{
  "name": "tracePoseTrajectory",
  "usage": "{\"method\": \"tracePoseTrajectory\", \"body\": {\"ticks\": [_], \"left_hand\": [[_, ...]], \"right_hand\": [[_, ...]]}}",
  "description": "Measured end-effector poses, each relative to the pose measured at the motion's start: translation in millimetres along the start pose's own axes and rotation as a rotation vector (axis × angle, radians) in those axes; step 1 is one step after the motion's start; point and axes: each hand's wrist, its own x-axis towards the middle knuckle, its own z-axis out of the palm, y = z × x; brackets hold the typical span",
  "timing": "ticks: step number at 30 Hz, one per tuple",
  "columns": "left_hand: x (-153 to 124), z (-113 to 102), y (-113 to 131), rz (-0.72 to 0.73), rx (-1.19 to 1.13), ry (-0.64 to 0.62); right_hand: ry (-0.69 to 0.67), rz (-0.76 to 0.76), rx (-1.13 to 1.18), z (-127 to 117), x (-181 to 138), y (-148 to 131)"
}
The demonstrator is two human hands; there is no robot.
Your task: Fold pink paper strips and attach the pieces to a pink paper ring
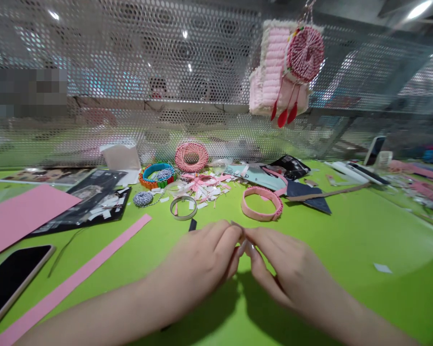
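My left hand [198,259] and my right hand [285,264] meet at the fingertips above the green mat [346,240]. Both pinch a small, thin dark strip of paper [236,224], mostly hidden by my fingers. A pink quilled paper ring [262,204] lies just beyond my right hand. A clear-and-grey ring [183,207] sits beyond my left hand. A long pink paper strip [68,281] runs diagonally left of my left forearm, and a small dark paper piece [192,224] stands just past my left hand.
Paper scraps [202,192] and a coiled pink ring [191,157] lie at the back. A pink sheet [21,216] and a black smartphone [10,283] are on the left. A pink dreamcatcher [305,55] hangs from a perforated metal panel [130,57].
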Motion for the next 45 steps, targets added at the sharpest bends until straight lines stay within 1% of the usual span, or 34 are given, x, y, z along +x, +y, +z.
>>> {"method": "tracePoseTrajectory", "body": {"ticks": [5, 8, 20, 38, 42, 45], "left_hand": [[-0.5, -0.5, -0.8, -0.009, 0.01, -0.112], [0.1, -1.6, -0.8, -0.018, 0.008, -0.147], [1.8, -2.8, -1.3, -0.034, -0.029, -0.125], [0.5, -1.3, -3.0, -0.053, -0.09, -0.16], [-0.4, -2.7, -3.4, -0.065, -0.138, -0.162], [-1.4, -5.7, -4.6, -0.082, -0.231, -0.168]], "right_hand": [[-0.041, -0.004, -0.023, 2.0, -1.4, 2.0], [-0.038, -0.008, -0.024, 2.4, -2.1, 2.2], [-0.027, -0.012, -0.048, 2.6, 0.0, 2.5], [-0.015, -0.03, -0.032, 1.1, -1.7, 0.9], [-0.005, -0.05, -0.009, -0.3, -1.1, 0.9], [0.0, -0.041, 0.002, -1.5, -1.1, 0.8]]}}
